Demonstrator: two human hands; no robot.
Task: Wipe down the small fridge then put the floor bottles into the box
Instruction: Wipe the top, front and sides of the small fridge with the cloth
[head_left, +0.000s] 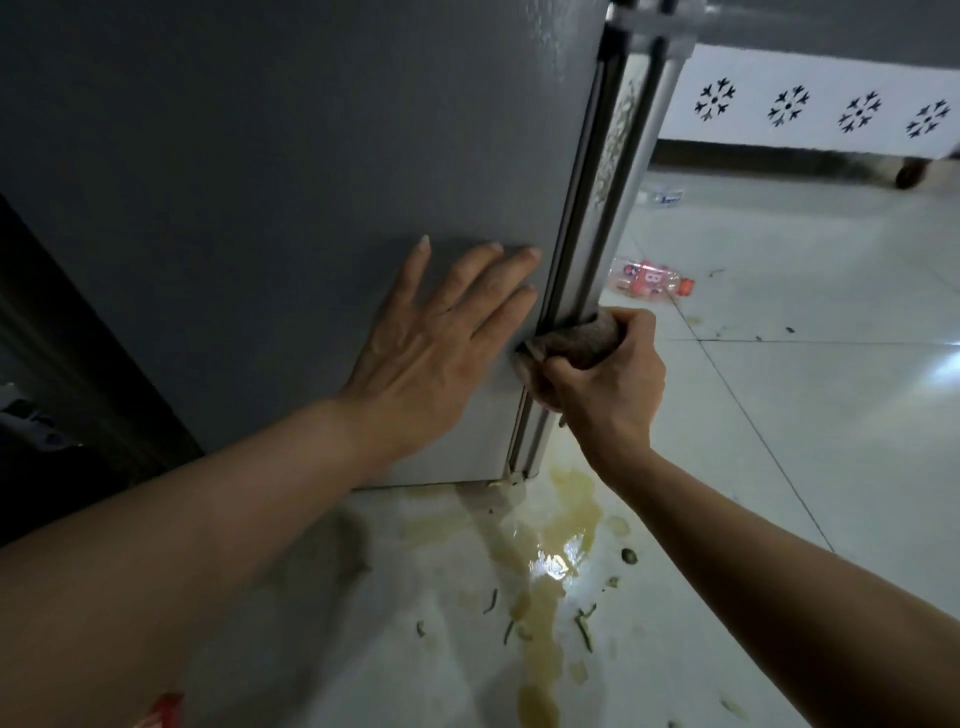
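The grey side of the small fridge (291, 171) fills the upper left. My left hand (441, 338) lies flat on it, fingers spread, close to the front edge. My right hand (608, 374) grips a brown cloth (576, 340) and presses it against the fridge's door edge (597, 218), low down. A pink-labelled plastic bottle (652, 278) lies on its side on the floor behind the fridge corner. A second clear bottle (662, 196) lies farther back. No box is in view.
A yellowish spill (550, 551) and green scraps (584, 629) cover the white floor tiles below the fridge corner. A white wall panel with snowflake cut-outs (789, 106) runs across the back right. A dark cabinet (67, 338) stands at the left. Something red (166, 709) shows at the bottom edge.
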